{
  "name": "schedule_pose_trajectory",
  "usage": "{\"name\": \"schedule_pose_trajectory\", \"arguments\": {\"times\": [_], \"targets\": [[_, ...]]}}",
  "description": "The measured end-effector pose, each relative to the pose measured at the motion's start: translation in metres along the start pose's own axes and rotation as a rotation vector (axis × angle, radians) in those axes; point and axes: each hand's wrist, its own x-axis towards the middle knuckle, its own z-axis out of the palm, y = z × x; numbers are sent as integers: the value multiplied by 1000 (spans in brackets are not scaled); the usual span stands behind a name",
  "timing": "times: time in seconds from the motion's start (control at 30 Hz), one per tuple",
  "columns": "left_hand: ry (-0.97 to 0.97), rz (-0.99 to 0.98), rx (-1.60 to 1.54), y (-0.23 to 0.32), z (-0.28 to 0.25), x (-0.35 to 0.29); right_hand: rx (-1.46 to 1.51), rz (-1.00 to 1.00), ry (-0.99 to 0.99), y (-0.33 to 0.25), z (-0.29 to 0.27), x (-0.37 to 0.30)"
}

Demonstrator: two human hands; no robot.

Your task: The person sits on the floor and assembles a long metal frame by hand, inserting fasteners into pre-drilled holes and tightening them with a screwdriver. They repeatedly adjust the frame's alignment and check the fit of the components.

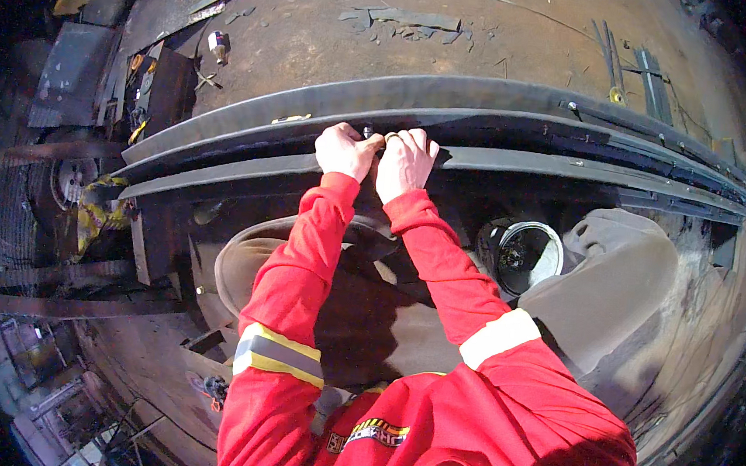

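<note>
A stack of long dark steel leaf-spring blades [530,127] runs across the view on its side. My left hand [343,150] and my right hand [405,158] meet at the stack's middle, fingers closed around a small dark bolt or pin [368,133] that sticks up between them. A ring shows on one finger of my right hand. Both arms wear red sleeves with reflective bands. What exactly each hand grips is partly hidden by the fingers.
My knees in brown trousers [615,270] flank a round metal can [524,255] on the floor. Scrap metal plates [75,69], a small bottle [219,44] and flat steel strips [652,80] lie on the dirty floor. A wheel [70,181] and steel frames stand at the left.
</note>
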Motion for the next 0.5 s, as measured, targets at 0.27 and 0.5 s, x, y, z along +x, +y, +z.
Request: {"name": "schedule_pose_trajectory", "arguments": {"times": [0.27,0.5], "targets": [[-332,-137,65,8,-14,1,-37,1,83,6,17,-1],[-231,-16,-59,-10,-3,12,-7,-84,104,8,14,-3]]}}
